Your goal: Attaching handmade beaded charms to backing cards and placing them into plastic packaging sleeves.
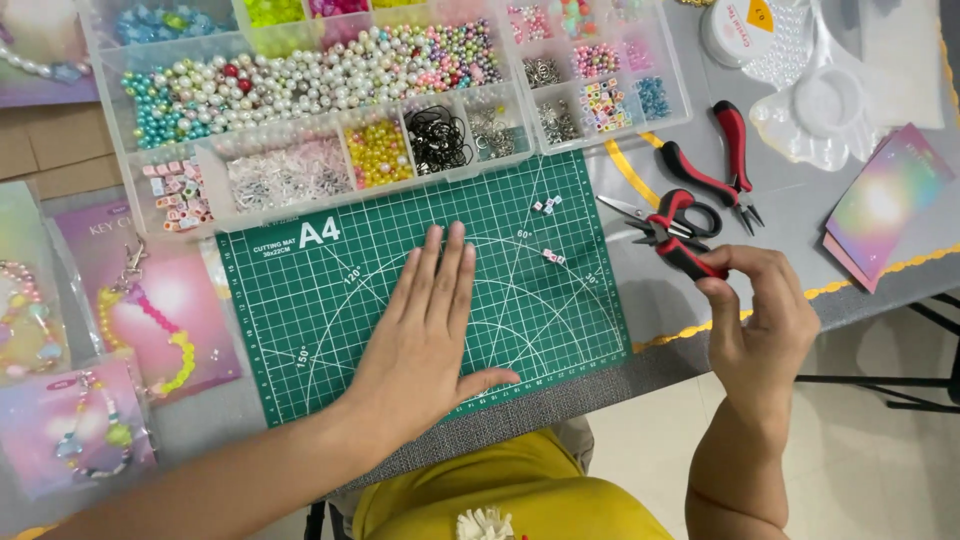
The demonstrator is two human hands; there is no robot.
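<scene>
My left hand (425, 325) lies flat, palm down and fingers together, on a green cutting mat (300, 330). My right hand (755, 315) hovers past the mat's right edge and pinches the handle of red and black pliers (680, 235) between thumb and fingers. Small scissors (625, 210) lie under the pliers' head. Two small clusters of white cube beads (546, 206) rest on the mat's upper right part, apart from both hands.
Clear compartment boxes (300, 90) full of pearls and coloured beads stand behind the mat. A second pair of red pliers (735, 160) lies at the right, near a cord spool (740, 25) and pink cards (885, 205). Packaged bead chains (150, 330) lie on the left.
</scene>
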